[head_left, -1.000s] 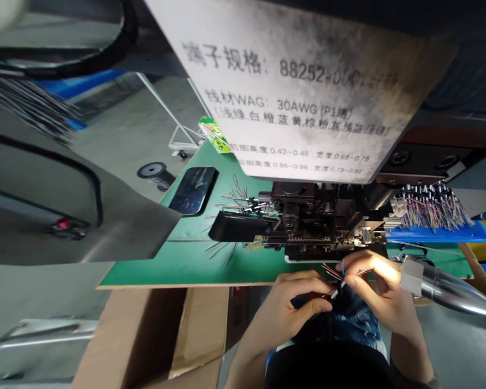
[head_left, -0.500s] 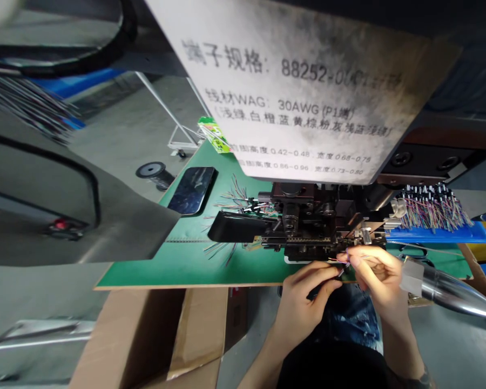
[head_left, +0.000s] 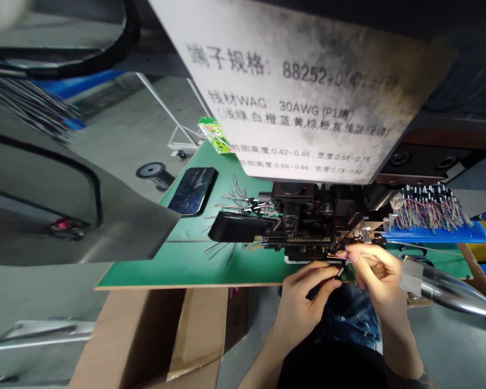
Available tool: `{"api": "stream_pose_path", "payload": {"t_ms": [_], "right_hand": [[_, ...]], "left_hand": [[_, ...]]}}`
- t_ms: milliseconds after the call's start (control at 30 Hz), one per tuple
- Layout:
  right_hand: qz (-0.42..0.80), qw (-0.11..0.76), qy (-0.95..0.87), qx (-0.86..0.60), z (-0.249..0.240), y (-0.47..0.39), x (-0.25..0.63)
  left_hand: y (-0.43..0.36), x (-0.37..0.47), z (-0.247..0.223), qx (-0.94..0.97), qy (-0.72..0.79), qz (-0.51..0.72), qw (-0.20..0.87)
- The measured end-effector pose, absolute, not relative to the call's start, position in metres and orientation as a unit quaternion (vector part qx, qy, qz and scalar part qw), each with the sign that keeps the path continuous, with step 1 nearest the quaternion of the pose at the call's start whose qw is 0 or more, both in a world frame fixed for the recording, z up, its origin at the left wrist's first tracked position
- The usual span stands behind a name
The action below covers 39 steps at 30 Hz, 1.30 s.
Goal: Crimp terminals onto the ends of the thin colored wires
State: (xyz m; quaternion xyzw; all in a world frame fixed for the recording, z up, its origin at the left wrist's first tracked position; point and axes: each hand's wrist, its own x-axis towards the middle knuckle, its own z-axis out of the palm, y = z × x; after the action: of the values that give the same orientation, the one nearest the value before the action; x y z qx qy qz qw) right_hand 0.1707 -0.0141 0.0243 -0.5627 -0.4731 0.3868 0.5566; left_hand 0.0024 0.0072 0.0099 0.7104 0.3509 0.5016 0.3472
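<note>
My left hand [head_left: 303, 294] pinches a thin cable [head_left: 341, 272] with a black and white end, low in front of the crimping machine [head_left: 308, 208]. Fine coloured wires [head_left: 333, 256] fan out of that cable. Their strands sit between the thumb and forefinger of my right hand [head_left: 378, 273], just right of the left. Both hands are closed and close together at the machine's front edge. The strip of terminals [head_left: 299, 239] runs across the machine above my fingertips. Where exactly the fingertips meet the strands is too small to make out.
A large label sheet [head_left: 291, 97] hangs over the machine. On the green table [head_left: 157, 270] lie a phone [head_left: 192, 190] and wire bundles [head_left: 237, 197]. A blue tray [head_left: 441, 233] holds many cables at right. A metal nozzle-like tube [head_left: 453, 289] points toward my right wrist.
My right fingertips have moved very slightly up and to the left along the coloured wires, which point a little differently. My left hand keeps its hold on the cable.
</note>
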Motion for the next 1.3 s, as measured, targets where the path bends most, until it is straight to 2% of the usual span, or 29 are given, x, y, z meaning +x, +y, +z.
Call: {"api": "stream_pose_path", "payload": {"t_ms": [133, 233, 400, 567, 700, 1300], "right_hand": [[0.313, 0.536, -0.536, -0.573, 0.026, -0.014, 0.175], [0.249, 0.522, -0.625, -0.524, 0.034, -0.013, 0.183], [0.314, 0.492, -0.65, -0.487, 0.031, -0.016, 0.189], [0.354, 0.522, -0.527, -0.57, 0.023, -0.018, 0.179], [0.385, 0.547, -0.481, -0.567, 0.027, -0.016, 0.173], [0.371, 0.535, -0.49, -0.581, 0.025, -0.012, 0.173]], "left_hand": [[0.009, -0.009, 0.015, 0.71, 0.353, 0.468, 0.39], [0.014, -0.021, 0.024, 0.727, 0.325, 0.416, 0.438], [0.015, -0.027, 0.03, 0.748, 0.319, 0.394, 0.428], [0.008, -0.013, 0.021, 0.738, 0.351, 0.444, 0.367], [0.006, -0.004, 0.017, 0.733, 0.355, 0.478, 0.328], [0.005, -0.001, 0.013, 0.733, 0.364, 0.48, 0.316]]}}
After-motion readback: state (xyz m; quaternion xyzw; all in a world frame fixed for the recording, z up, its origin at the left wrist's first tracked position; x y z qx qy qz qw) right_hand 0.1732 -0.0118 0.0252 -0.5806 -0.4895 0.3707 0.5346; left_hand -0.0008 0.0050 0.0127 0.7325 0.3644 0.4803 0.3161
